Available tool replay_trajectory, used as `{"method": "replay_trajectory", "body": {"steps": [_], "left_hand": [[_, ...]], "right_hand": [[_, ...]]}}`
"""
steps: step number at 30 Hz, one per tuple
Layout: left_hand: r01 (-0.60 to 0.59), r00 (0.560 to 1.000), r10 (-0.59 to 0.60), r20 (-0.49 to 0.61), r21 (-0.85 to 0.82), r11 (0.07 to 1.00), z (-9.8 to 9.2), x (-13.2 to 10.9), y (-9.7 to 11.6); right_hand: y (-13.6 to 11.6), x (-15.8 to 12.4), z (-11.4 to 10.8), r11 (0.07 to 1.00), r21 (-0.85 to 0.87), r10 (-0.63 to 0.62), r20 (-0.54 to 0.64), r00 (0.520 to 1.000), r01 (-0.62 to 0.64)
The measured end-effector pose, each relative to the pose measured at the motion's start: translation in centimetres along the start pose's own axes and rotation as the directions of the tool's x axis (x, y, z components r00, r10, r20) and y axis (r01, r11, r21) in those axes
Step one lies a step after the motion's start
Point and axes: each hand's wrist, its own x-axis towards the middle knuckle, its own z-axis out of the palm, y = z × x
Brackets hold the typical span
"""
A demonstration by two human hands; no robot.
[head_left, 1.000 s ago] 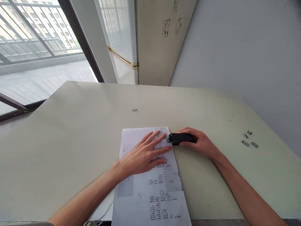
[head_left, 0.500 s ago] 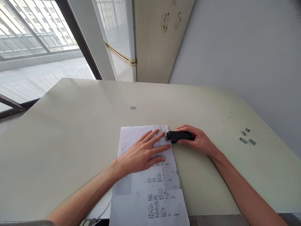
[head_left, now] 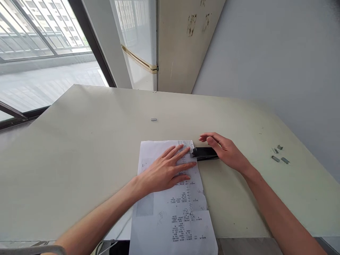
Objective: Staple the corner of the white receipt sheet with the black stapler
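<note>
Printed sheets of paper (head_left: 170, 226) lie on the table, their lower end hanging past the near edge. My left hand (head_left: 168, 169) rests flat on their upper part, fingers spread. A black stapler (head_left: 205, 153) lies on its side of the right paper edge, its front end over the sheets' upper right margin. Just above the stapler's back end is my right hand (head_left: 223, 148), thumb and fingers apart and not wrapped round it. Whether the palm touches the stapler is hidden.
Several short strips of staples (head_left: 280, 156) lie on the right of the pale table (head_left: 79, 159). One more staple strip (head_left: 153, 119) sits beyond the paper. A fridge (head_left: 140, 67), a wall (head_left: 265, 46) and a window (head_left: 39, 42) stand behind the table.
My right hand has loosened its grip on the stapler, its fingers lifting up off it. The left hand stays flat on the paper. The whole view has shifted slightly.
</note>
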Motion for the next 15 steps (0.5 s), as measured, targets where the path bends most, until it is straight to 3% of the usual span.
{"method": "replay_trajectory", "body": {"steps": [6,15], "left_hand": [[0.0,1.0,0.0,-0.004,-0.002,1.0,0.0,0.0,0.2],[-0.001,1.0,0.001,-0.018,-0.018,1.0,0.3,0.0,0.2]], "right_hand": [[-3.1,1.7,1.8,0.981,-0.162,-0.1,0.042,0.994,0.106],[-4.1,2.1,2.5,0.953,-0.286,-0.058,0.159,0.986,0.102]]}}
